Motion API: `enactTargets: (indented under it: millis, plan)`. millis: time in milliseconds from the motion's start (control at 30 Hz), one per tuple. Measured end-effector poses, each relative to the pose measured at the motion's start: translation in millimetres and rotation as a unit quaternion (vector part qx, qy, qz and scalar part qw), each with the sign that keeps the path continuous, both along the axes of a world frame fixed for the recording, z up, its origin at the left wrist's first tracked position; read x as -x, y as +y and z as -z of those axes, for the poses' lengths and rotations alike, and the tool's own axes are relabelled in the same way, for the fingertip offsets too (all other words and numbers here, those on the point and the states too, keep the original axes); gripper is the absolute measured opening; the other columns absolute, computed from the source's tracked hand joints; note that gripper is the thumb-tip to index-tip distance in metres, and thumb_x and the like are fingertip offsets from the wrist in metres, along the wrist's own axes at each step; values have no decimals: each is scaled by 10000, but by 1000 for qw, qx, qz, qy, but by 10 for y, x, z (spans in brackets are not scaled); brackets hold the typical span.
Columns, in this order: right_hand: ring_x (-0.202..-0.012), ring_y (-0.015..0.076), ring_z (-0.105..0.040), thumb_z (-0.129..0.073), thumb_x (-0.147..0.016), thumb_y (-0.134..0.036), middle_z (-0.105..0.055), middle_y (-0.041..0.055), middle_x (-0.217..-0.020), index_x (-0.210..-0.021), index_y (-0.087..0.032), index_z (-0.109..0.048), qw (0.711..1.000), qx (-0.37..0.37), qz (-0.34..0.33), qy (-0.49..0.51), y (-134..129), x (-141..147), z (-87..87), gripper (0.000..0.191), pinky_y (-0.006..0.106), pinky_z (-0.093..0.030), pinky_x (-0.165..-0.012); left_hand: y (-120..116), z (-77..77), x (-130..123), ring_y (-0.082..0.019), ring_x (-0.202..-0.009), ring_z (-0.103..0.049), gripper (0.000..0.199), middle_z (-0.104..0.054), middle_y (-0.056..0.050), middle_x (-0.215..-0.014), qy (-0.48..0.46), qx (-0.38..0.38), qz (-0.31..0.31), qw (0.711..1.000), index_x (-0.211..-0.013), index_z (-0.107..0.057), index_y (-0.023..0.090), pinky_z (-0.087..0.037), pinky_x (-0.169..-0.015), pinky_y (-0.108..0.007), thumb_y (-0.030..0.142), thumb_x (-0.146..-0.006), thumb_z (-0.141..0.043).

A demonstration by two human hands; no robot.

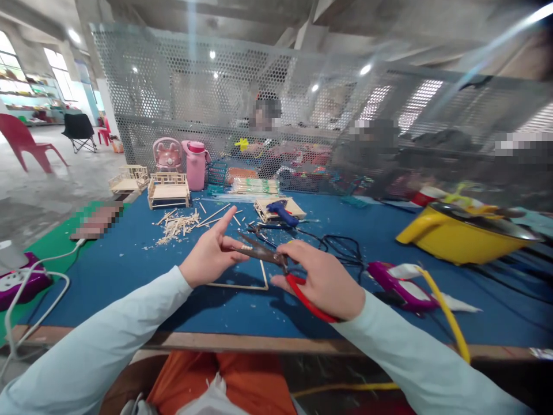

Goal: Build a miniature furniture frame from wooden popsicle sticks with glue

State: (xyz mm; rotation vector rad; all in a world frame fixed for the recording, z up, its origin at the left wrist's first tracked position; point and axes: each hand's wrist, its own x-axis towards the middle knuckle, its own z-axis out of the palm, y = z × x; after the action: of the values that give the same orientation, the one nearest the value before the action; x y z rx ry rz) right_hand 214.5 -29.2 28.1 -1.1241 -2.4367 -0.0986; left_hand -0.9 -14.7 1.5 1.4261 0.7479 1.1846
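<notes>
Red-handled scissors are in my right hand, their blades partly open and pointing left. My left hand pinches small pale wooden pieces beside the blades, its index finger stretched up and away. Below the hands, a thin wooden stick frame lies on the blue table mat. Behind my left hand is a pile of short cut sticks. A blue glue gun rests on a small wooden structure beyond the scissors.
Two wooden stick models and a pink bottle stand at the back left. On the right are a yellow pan and a purple power strip with cables. A phone lies left. People are behind the mesh screen.
</notes>
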Motion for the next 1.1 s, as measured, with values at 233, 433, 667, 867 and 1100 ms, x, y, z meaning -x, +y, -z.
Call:
enactTargets:
  millis: [233,433,667,867,1100]
  plan:
    - [-791,197,-596,-592,-713,-498,-624,79,-885,-951,-190,-574,1000,-16,7,-26,5,34,-32,389,280,-461,-663,-25,-8,7,-160,-702,-666,998,-707,-23,-726,-13,-5,5,1000,-1415,-107,228,-499,-653,-212,30,-604,-655]
    - [-767,190,-597,-579,-725,-494,-634,76,-859,-941,-188,-585,1000,-12,-8,-18,3,22,-18,374,279,-462,-657,-26,2,16,-178,-722,-669,995,-697,-21,-710,-6,-11,7,1000,-1416,-98,227,-509,-665,-237,42,-612,-655]
    - [-797,197,-615,-542,-752,-308,-669,80,-882,-927,-176,-601,999,-13,-36,-12,33,-8,29,227,282,-474,-685,-34,17,-5,-184,-737,-668,993,-705,-44,-753,19,-24,3,1000,-1418,-81,234,-514,-696,-263,80,-631,-666]
    - [-746,185,-619,-451,-673,-120,-679,72,-841,-912,-177,-613,999,-28,-37,-21,48,-48,66,295,269,-470,-646,-56,-10,-11,-169,-700,-663,1008,-716,-54,-776,24,-20,12,999,-1420,-61,207,-502,-683,-246,85,-627,-672]
    - [-541,125,-538,-452,-654,-110,-632,27,-702,-893,-178,-590,997,-25,-29,68,28,-56,64,284,232,-437,-548,-61,-33,-3,-149,-694,-657,1023,-707,-43,-748,6,-12,5,1000,-1417,-9,210,-490,-660,-220,88,-646,-670]
